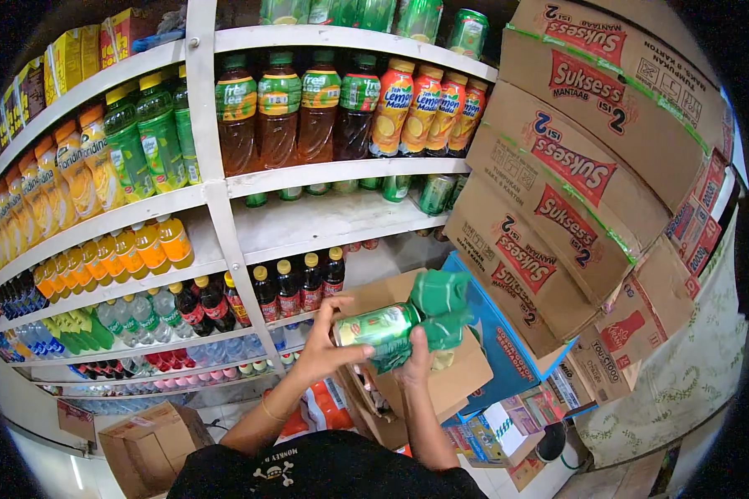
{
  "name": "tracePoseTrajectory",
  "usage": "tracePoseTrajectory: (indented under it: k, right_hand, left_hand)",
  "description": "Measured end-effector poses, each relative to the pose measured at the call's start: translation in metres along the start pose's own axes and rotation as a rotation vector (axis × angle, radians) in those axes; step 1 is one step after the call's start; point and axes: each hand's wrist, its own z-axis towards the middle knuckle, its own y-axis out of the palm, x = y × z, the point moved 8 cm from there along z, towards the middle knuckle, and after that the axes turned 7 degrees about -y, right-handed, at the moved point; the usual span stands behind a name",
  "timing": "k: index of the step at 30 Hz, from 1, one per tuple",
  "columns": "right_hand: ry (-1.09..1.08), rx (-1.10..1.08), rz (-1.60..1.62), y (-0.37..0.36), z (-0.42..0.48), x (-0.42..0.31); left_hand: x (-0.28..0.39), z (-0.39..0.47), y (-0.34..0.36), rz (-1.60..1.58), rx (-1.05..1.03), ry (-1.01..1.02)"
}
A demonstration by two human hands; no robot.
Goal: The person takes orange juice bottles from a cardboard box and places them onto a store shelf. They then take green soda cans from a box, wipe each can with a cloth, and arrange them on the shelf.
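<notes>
My left hand [324,346] is closed around the base end of a green drink can [377,325], which lies nearly level above an opened cardboard box [468,374]. In my right hand [416,358] is a bunched green cloth [440,312], pressed at the top end of the can. Part of the cloth hangs below the can. More green cans [437,193] stand on the white shelf ahead, under a row of tea bottles [321,115].
White metal shelves [349,168] full of bottles curve around the front and left. Stacked brown cartons [562,187] rise at the right, above a blue box [505,349]. An open cardboard box [153,446] sits on the floor at the lower left.
</notes>
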Motion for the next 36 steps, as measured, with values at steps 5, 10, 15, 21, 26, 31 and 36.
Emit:
tracePoseTrajectory:
  k: [5, 10, 15, 21, 26, 31, 36]
  right_hand:
    - [-0.022, -0.123, 0.136, 0.024, -0.019, -0.001]
    - [-0.055, -0.179, -0.008, 0.023, -0.024, -0.007]
    - [-0.142, -0.303, -0.386, 0.046, -0.03, -0.048]
    - [-0.419, -0.513, -0.785, 0.06, -0.028, -0.074]
    - [-0.201, -0.506, -0.679, 0.053, -0.008, -0.061]
    - [-0.468, -0.481, -0.85, 0.064, -0.027, -0.081]
    - [-0.374, -0.537, -0.97, 0.067, -0.02, -0.074]
  left_hand:
    - [-0.04, -0.01, 0.007, -0.467, -0.163, -0.3]
    - [-0.022, -0.01, 0.012, 0.233, -0.26, -0.194]
    - [-0.002, -0.01, 0.001, 0.674, -0.123, 0.026]
    - [-0.002, -0.011, -0.011, 0.986, -0.125, 0.148]
    - [0.007, -0.016, -0.008, 0.699, -0.038, 0.162]
    - [-0.001, -0.017, -0.022, 0.793, 0.052, 0.132]
    - [-0.024, -0.022, -0.027, 0.881, -0.041, 0.031]
